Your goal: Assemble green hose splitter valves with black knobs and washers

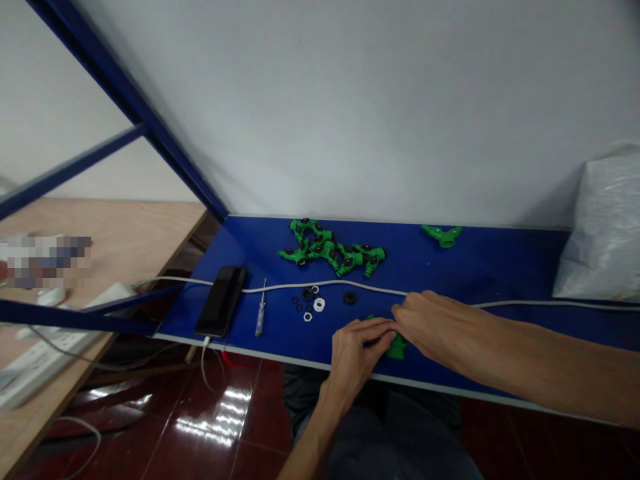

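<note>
Near the front edge of the blue table, my left hand [357, 347] is closed on a green plastic hose splitter [397, 348], partly covered by my fingers. My right hand [417, 320] reaches in from the right, its fingers pinched against the same splitter; whether a smaller part sits between them is hidden. Just left of my hands lie a black ring [349, 298], white rings such as this washer [319, 305], and several small black seals [298, 304]. Behind them is a group of green splitters with black valve knobs [325, 250]. One bare green splitter body [443, 235] lies apart, by the wall.
A black phone [221, 301] with a cable plugged in and a clear-handled screwdriver [261, 313] lie to the left. A white cord [330, 283] crosses the blue table [490, 267]. At the right stands a plastic-wrapped bundle [600, 227]. A blue metal frame [165, 157] rises at left.
</note>
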Available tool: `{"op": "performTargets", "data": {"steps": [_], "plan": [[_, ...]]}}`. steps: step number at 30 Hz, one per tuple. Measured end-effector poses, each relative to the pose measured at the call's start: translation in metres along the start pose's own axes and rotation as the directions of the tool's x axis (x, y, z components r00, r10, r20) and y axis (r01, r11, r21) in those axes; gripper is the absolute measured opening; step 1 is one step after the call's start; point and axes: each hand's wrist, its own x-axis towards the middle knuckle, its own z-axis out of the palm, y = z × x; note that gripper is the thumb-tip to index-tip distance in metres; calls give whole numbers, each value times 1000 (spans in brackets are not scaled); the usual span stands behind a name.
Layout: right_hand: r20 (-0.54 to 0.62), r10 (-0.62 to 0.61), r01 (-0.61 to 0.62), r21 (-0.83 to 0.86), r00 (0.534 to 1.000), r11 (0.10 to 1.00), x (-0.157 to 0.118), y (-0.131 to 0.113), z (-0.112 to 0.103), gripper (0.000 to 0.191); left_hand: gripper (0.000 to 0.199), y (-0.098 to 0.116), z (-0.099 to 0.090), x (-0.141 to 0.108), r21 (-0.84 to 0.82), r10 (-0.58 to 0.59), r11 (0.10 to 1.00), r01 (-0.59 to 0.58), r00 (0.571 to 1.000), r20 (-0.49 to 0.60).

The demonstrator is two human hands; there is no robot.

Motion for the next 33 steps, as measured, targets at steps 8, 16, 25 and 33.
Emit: {"op": "performTargets", "data": {"steps": [8, 16, 25, 33], "plan": [[-137, -268, 216, -308, 954, 927, 1, -7, -13, 27, 17, 0, 1, 0, 25, 22, 999, -21, 999, -35], [17, -400, 375, -385, 916, 843, 4, -8, -10, 7, 20, -1, 0, -2, 58, -10, 998, 11, 1000, -22], [287, 6, 27, -111, 958, 993, 25, -22, -58, 18, 16, -4, 2, 0, 47, 2, 999, -1, 1000, -16], [142, -174, 178, -11, 974, 984, 7, -15, -64, 19, 16, -6, 3, 0, 66, 42, 997, -39, 998, -52]]}}
